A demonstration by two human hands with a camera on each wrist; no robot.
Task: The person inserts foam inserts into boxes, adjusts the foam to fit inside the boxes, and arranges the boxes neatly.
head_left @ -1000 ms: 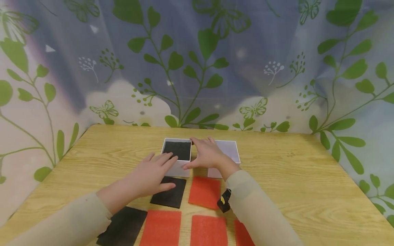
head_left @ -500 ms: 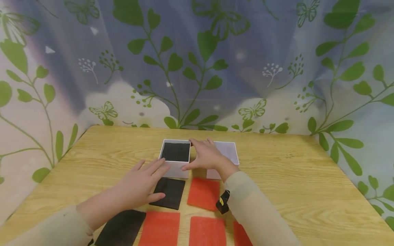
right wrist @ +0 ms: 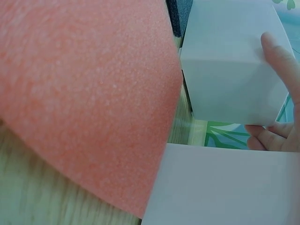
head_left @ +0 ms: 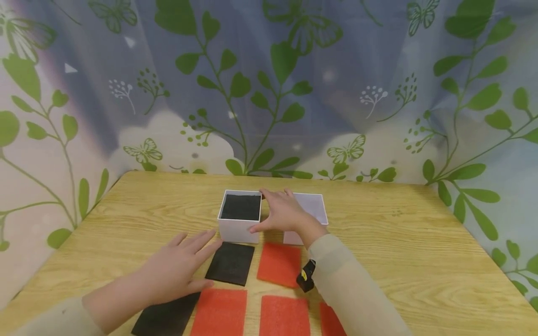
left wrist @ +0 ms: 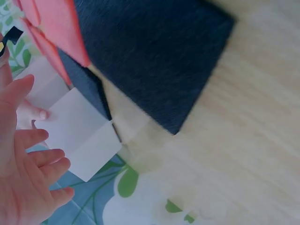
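My right hand (head_left: 282, 211) holds a white open-topped box (head_left: 238, 232) by its right side, thumb on the front face and fingertips at the back corner. The right wrist view shows the thumb (right wrist: 277, 58) lying against the box. Inside it, a black felt-like square (head_left: 241, 207) sits just below the rim. My left hand (head_left: 174, 263), fingers spread and holding nothing, hovers left of a black square (head_left: 232, 264) on the table. In the left wrist view its palm and loosely bent fingers show beside the box (left wrist: 77, 117).
A second white box (head_left: 293, 238) stands to the right, partly behind my right hand. Red squares (head_left: 279, 265) and another black square (head_left: 168, 317) lie in two rows on the wooden table (head_left: 412, 242). A patterned curtain (head_left: 269, 116) rises behind the table.
My left hand has drawn back from the box's front rim, toward the lower left. My right hand stays at the box's right side.
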